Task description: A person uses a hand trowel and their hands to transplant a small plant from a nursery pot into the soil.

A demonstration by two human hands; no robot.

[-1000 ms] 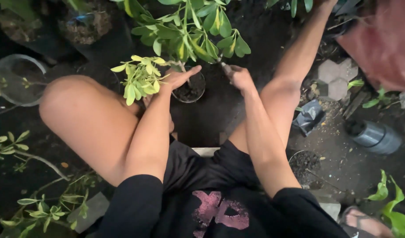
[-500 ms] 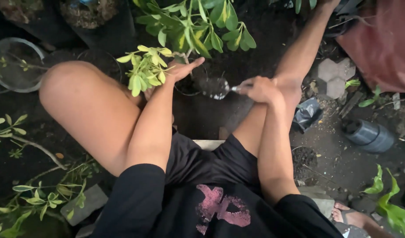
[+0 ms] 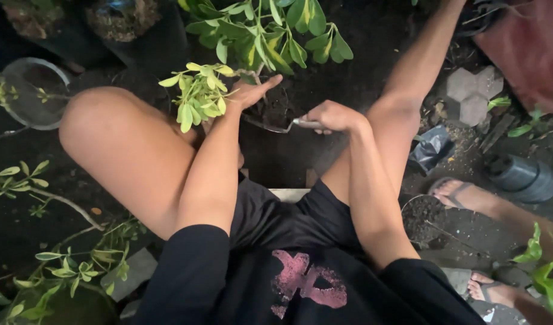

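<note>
Holding the plant (image 3: 252, 42) stem with my left hand (image 3: 247, 93), fingers loosely open against it, over the pot (image 3: 265, 117). Right hand (image 3: 330, 115) grips the trowel (image 3: 276, 125), blade at the pot rim. Risk: tilting it dumps soil outside.

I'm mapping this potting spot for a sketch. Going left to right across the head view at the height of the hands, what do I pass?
Clear round plastic pot → pale yellow-green leafy sprig → left hand → metal trowel with soil → right hand → grey hexagonal paving stones.
</note>
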